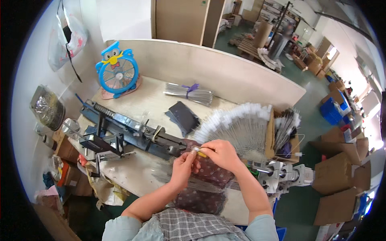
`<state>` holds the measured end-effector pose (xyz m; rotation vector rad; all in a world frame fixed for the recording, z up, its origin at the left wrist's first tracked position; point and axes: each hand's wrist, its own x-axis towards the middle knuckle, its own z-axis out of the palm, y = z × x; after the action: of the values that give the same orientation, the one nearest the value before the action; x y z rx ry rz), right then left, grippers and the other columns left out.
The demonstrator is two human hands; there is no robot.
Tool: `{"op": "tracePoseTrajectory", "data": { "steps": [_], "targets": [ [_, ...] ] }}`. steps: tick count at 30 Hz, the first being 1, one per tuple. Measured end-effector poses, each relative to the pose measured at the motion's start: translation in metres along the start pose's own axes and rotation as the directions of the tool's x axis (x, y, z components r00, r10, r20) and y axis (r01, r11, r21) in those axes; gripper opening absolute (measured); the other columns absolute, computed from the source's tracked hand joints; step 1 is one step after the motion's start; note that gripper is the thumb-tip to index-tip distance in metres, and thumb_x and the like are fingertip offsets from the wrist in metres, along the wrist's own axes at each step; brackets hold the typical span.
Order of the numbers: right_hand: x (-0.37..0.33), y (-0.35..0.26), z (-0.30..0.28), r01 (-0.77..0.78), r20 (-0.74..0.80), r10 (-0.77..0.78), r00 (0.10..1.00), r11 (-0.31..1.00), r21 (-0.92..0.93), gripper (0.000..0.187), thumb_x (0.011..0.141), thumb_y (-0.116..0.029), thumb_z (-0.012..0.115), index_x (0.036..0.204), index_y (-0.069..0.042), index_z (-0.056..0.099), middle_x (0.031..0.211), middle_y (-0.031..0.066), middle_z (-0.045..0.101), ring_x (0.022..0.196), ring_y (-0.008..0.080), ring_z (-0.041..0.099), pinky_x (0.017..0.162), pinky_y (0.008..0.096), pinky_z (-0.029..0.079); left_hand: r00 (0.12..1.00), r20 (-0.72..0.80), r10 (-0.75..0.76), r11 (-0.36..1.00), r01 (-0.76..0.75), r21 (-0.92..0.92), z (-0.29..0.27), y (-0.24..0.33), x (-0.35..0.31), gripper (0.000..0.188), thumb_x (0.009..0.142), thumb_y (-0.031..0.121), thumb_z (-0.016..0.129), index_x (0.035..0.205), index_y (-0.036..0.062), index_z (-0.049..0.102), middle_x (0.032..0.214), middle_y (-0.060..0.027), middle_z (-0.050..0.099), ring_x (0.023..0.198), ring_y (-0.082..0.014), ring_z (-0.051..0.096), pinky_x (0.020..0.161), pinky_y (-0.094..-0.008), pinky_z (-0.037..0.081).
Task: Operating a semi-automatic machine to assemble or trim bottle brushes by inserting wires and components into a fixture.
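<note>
My left hand (185, 165) is closed in a pinch on a small white piece (196, 149) near the middle of the bench. Against it, my right hand (222, 154) is closed on a small yellow piece (202, 154); its exact kind is too small to tell. Both hands meet over a dark, white-dotted cloth (211, 201) lying along the bench's front edge. Just left of them ends a long dark metal fixture (161, 144) with a spring and rods. To the right, many thin metal wires with white ends (237, 124) lie fanned out.
A wire bundle with a purple tie (189, 94), dark flat sheets (183, 117) and a blue cartoon-shaped fan (118, 74) stand or lie farther back. A metal machine with a shaft (281, 176) sits at the right edge. Cardboard boxes (337, 174) stand on the floor beyond.
</note>
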<state>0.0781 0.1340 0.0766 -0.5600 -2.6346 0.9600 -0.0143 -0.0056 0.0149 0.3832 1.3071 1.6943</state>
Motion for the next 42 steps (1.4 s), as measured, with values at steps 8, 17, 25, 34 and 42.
{"op": "tracePoseTrajectory", "data": {
  "steps": [8,17,25,34,42],
  "targets": [
    [-0.012,-0.014,0.025,0.009,-0.184,-0.034,0.982,0.991,-0.136,0.021,0.079,-0.021,0.066,0.094,-0.008,0.068,0.085,0.0076,0.065,0.084,0.0249,0.058,0.074,0.0372,0.048,0.996,-0.045,-0.081,0.936,0.061,-0.347,0.003,-0.003,-0.002,0.044,0.099,0.045,0.033,0.111,0.0085,0.054,0.098,-0.0057,0.062,0.095,-0.0175,0.059,0.087,-0.0340,0.044],
    [-0.015,-0.017,0.041,0.150,-0.385,-0.318,0.867,0.901,-0.407,0.027,0.071,-0.020,0.071,0.096,-0.011,0.067,0.091,-0.0006,0.062,0.092,0.0208,0.056,0.077,0.0357,0.044,0.997,-0.070,-0.015,0.887,-0.019,-0.461,0.009,-0.007,-0.001,0.026,0.098,0.031,0.043,0.102,0.0076,0.054,0.099,-0.0041,0.061,0.094,-0.0162,0.060,0.083,-0.0341,0.047],
    [-0.025,-0.009,0.033,0.215,-0.356,-0.358,0.863,0.899,-0.382,0.024,0.069,-0.018,0.073,0.093,-0.016,0.070,0.089,-0.0023,0.062,0.091,0.0201,0.056,0.074,0.0344,0.044,0.992,-0.126,0.024,0.889,-0.079,-0.451,0.017,-0.003,-0.006,0.011,0.092,0.013,0.053,0.100,0.0059,0.053,0.098,-0.0050,0.061,0.091,-0.0150,0.061,0.078,-0.0317,0.049],
    [-0.021,-0.012,0.028,0.255,-0.329,-0.379,0.865,0.896,-0.364,0.021,0.071,-0.015,0.071,0.092,-0.015,0.068,0.092,-0.0010,0.061,0.095,0.0212,0.056,0.075,0.0353,0.046,0.991,-0.124,0.050,0.880,-0.102,-0.464,0.012,-0.010,0.001,0.011,0.091,0.007,0.051,0.101,0.0028,0.053,0.099,-0.0062,0.061,0.089,-0.0151,0.062,0.078,-0.0296,0.049],
    [-0.022,-0.005,0.034,0.254,-0.343,-0.341,0.875,0.928,-0.274,0.027,0.069,-0.015,0.072,0.096,-0.012,0.068,0.095,-0.0007,0.062,0.095,0.0212,0.056,0.078,0.0357,0.046,0.995,-0.098,0.015,0.871,-0.061,-0.487,0.015,-0.005,-0.002,0.016,0.091,0.010,0.052,0.105,0.0033,0.055,0.100,-0.0044,0.061,0.089,-0.0130,0.062,0.078,-0.0284,0.049]
  ]
}}
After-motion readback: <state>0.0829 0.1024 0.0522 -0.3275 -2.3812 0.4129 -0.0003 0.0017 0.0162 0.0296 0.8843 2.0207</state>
